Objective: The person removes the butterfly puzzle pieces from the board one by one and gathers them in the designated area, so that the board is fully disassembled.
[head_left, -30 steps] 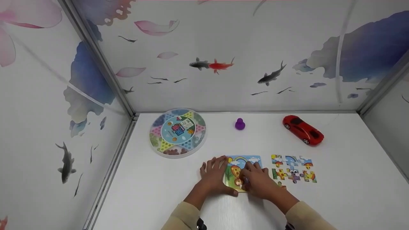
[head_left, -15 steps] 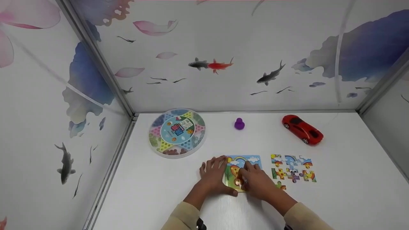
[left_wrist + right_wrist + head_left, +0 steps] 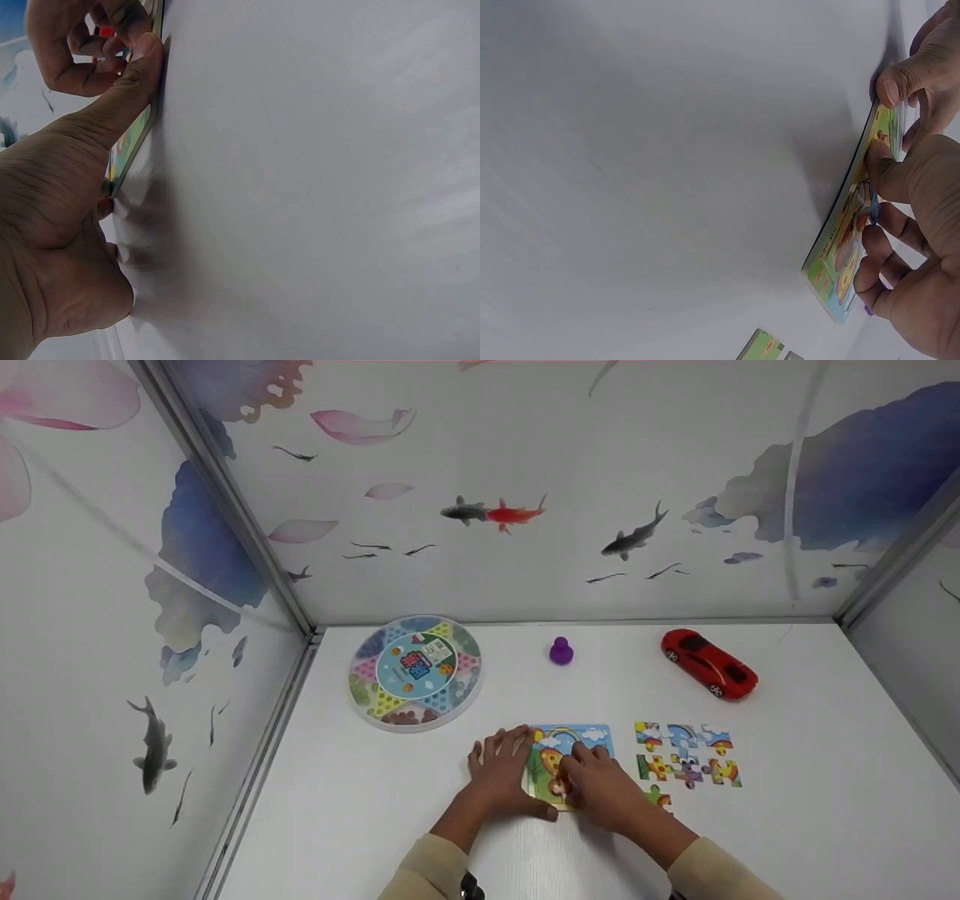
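Observation:
A colourful jigsaw puzzle board (image 3: 541, 782) lies on the white table in front of the person. The left hand (image 3: 496, 776) rests spread along its left side, fingers stretched at the upper left edge and thumb at the bottom edge. Over the board's right part, the right hand (image 3: 606, 789) has curled fingers and pinches a small bluish puzzle piece (image 3: 874, 207) between thumb and fingertips, close over the picture. From the head view that piece is hidden under the fingers. The left thumb (image 3: 135, 79) lies straight in the left wrist view.
Several loose puzzle pieces (image 3: 657, 769) lie in rows right of the board, one partly behind the right wrist. Farther back stand a round Chinese checkers box (image 3: 418, 667), a small purple knob-shaped toy (image 3: 561, 651) and a red toy car (image 3: 709, 664). Printed walls border the table.
The right fingers have shifted slightly over the board, and the bluish piece seen beside them earlier is now covered in the head view. The left hand has stayed in place.

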Available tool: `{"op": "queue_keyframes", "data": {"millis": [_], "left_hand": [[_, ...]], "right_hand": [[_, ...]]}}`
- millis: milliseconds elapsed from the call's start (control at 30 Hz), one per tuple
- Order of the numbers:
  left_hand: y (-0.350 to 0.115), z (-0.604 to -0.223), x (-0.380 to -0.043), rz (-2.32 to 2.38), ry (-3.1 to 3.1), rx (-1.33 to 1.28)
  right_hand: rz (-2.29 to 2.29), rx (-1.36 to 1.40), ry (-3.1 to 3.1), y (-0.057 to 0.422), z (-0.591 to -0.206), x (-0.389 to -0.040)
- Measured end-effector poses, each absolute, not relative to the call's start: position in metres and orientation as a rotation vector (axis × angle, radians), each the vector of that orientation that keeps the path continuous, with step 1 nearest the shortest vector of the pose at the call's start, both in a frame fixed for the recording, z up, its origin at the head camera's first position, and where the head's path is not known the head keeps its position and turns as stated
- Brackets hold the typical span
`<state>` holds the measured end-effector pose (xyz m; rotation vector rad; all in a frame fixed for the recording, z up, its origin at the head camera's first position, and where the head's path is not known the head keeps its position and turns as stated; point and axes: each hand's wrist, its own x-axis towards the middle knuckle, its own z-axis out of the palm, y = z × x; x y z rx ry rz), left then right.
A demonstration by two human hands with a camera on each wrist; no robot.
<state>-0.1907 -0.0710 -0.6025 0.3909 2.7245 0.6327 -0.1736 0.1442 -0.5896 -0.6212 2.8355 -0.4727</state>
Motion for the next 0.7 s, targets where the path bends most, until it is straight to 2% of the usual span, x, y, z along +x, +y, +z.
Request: {"op": "queue_keyframes", "data": {"millis": [700], "left_hand": [[-0.0702, -0.6021, -0.19, 0.651, 2.721, 0.376]], "right_hand": [[-0.417, -0.832, 2.813, 0.1507, -0.5799, -0.1684]]}}
